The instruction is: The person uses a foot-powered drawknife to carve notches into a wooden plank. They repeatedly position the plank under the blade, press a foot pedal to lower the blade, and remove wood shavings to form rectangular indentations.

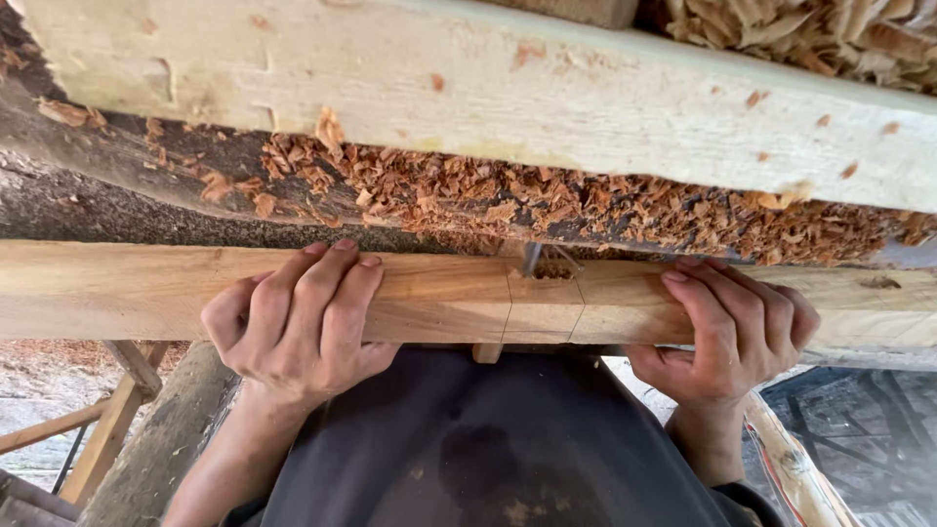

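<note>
fingers of left hand point(293, 317) and right hand point(732, 327) curl over wooden beam point(439, 298), gripping it either side of pencil-marked notch point(547, 268); wood shavings point(547, 200) heaped behind.

Bare forearms without sleeves; a dark grey garment dusted with small wood flecks covers the torso.
</note>
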A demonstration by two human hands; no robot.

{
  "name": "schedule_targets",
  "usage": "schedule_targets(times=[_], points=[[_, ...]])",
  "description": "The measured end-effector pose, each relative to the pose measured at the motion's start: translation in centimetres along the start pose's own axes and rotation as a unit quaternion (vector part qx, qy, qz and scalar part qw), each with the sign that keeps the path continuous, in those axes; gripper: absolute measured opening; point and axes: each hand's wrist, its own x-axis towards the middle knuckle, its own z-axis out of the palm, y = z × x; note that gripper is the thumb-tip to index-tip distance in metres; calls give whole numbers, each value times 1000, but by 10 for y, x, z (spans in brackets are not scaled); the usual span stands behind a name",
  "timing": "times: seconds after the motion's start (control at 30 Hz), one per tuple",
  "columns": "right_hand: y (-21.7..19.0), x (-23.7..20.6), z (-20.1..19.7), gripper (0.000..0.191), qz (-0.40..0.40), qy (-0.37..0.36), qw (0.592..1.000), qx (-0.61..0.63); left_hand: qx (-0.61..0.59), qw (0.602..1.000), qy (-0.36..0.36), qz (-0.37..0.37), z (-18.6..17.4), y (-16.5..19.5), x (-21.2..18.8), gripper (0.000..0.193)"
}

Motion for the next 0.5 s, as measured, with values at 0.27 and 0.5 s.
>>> schedule_targets(times=[0.27,0.5], points=[[3,0,3,31,-2,11,1000,-8,4,1000,-4,-5,0,0,4,29],[7,-1,6,34,-13,21,1000,-1,0,1000,3,-7,1,-2,7,27]])
